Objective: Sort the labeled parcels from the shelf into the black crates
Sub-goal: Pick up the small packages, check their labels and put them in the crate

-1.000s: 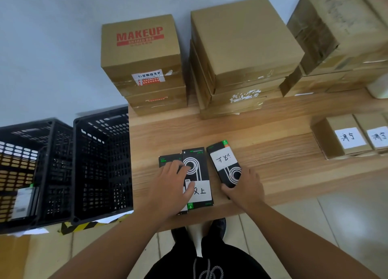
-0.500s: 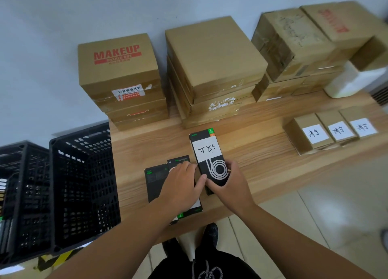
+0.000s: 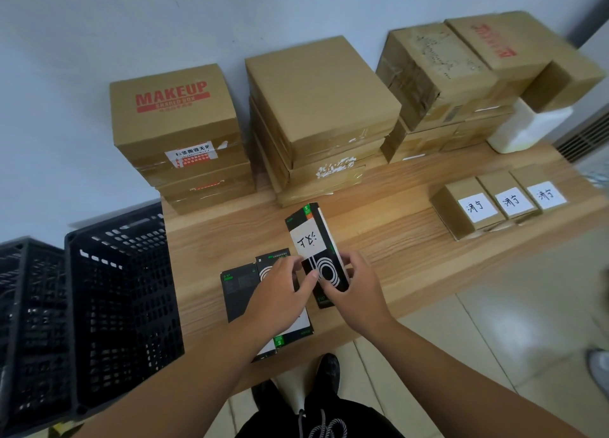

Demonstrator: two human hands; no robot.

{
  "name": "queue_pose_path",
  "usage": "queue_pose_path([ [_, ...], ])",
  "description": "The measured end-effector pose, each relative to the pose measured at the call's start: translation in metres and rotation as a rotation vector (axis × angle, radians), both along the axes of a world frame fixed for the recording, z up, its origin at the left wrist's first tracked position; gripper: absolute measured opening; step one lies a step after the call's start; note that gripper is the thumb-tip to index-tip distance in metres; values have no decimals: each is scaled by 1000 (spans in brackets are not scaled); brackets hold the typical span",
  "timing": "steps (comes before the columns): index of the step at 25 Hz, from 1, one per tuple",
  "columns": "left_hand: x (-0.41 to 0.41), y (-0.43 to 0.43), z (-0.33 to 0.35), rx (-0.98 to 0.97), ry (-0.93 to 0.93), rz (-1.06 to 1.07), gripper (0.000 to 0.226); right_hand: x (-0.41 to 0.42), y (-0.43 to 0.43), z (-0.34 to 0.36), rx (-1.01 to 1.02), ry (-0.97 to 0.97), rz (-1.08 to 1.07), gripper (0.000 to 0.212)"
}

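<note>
2 black crates (image 3: pixel 125 305) L of shelf (image 3: pixel 395 246)

We have one view, a wide-angle camera worn on the head, looking forward and steeply down over the front edge of the wooden shelf (image 3: pixel 412 249). The forearms run in from the bottom edge, and the left hand (image 3: pixel 280 292) and right hand (image 3: pixel 359 289) meet on a black parcel (image 3: pixel 313 240) close below the lens, near the frame's centre. The wall (image 3: pixel 99 75) fills the top, black crates (image 3: pixel 115 305) the left edge, floor tiles (image 3: pixel 494 338) the lower right
</note>
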State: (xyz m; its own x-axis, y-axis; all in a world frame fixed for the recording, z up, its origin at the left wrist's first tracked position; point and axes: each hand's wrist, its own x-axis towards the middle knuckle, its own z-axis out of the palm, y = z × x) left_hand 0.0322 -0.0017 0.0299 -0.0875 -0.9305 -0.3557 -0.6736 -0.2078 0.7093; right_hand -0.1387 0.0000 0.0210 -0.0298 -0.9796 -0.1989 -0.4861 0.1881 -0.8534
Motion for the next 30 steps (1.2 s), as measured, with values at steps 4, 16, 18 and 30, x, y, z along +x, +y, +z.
queue_pose_path([
  [4,5,2,8,39,171,86,58,12,3,12,-26,-35,105,38],
  [16,30,13,32,147,503,327,20,28,1,12,269,-333,16,37],
  [18,36,15,34,149,517,362,20,30,0,9,322,-388,1,36],
  [30,54,23,38,110,428,515,19,41,-26,35,424,-446,177,38],
])
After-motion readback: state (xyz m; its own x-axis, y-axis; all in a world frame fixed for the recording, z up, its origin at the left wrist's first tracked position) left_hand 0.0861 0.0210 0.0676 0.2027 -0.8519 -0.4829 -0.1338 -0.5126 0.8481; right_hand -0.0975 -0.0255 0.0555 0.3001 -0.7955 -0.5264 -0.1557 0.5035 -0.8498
